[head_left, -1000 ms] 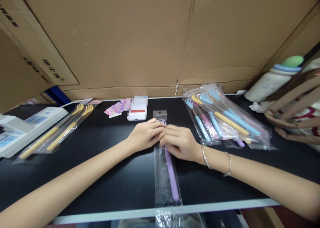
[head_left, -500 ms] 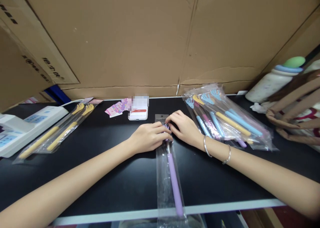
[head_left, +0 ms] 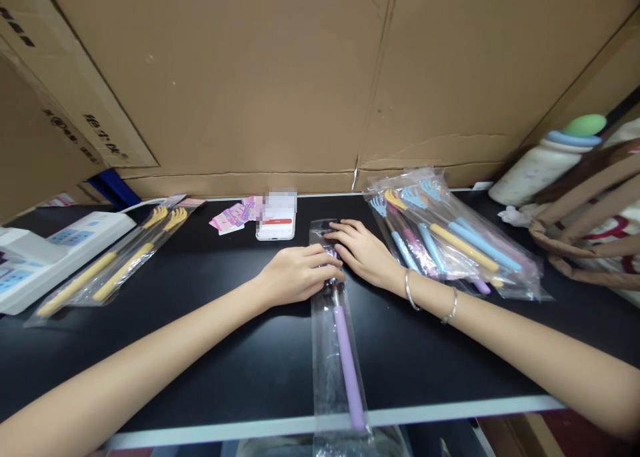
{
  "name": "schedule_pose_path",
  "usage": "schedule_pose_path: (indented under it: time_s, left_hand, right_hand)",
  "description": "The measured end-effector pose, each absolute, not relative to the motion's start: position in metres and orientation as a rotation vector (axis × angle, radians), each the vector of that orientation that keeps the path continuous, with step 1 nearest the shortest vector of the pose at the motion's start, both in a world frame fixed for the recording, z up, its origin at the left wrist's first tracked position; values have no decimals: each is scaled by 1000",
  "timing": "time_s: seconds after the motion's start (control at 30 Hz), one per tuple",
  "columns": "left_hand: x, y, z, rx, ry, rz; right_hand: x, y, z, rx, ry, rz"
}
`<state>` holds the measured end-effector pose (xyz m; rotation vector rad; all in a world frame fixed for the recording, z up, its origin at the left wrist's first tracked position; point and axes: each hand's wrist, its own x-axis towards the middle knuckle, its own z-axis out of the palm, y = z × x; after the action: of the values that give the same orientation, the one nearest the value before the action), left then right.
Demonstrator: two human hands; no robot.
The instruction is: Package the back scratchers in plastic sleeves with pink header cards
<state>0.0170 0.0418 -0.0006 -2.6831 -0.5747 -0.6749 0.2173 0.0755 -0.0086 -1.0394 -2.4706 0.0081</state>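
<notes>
In front of me on the black table lies a back scratcher (head_left: 349, 367) with a purple handle, inside a clear plastic bag (head_left: 325, 350) whose lower end hangs over the table's edge. Bent fingers of my left hand (head_left: 303, 270) close over the scratcher's head and hide most of it. At the bag's upper end, my right hand (head_left: 363, 251) rests with its fingers stretched out and nothing gripped.
On the right lie several bagged back scratchers (head_left: 440, 233), near a bottle (head_left: 543, 170) and a brown-handled bag (head_left: 555, 243). Two yellow scratchers (head_left: 125, 263) lie left beside a power strip (head_left: 65, 250). A phone (head_left: 277, 220) and pink cards (head_left: 235, 215) sit at the back.
My right fingers, curled at the bag's upper end before, are now straightened out over it. The bag's top edge lies slightly farther away. My left hand has stayed put.
</notes>
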Motion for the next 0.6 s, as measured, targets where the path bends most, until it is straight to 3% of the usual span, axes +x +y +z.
schedule_pose_path:
  time_s: [0.33,0.6]
  left_hand:
    - [16,42,-1,-2676,-597,-729]
    - [18,44,-1,-2680,-1226,-770]
  right_hand:
    - [217,78,-9,-1111,-2488,110]
    - [217,79,-12,-1082,-2465,118]
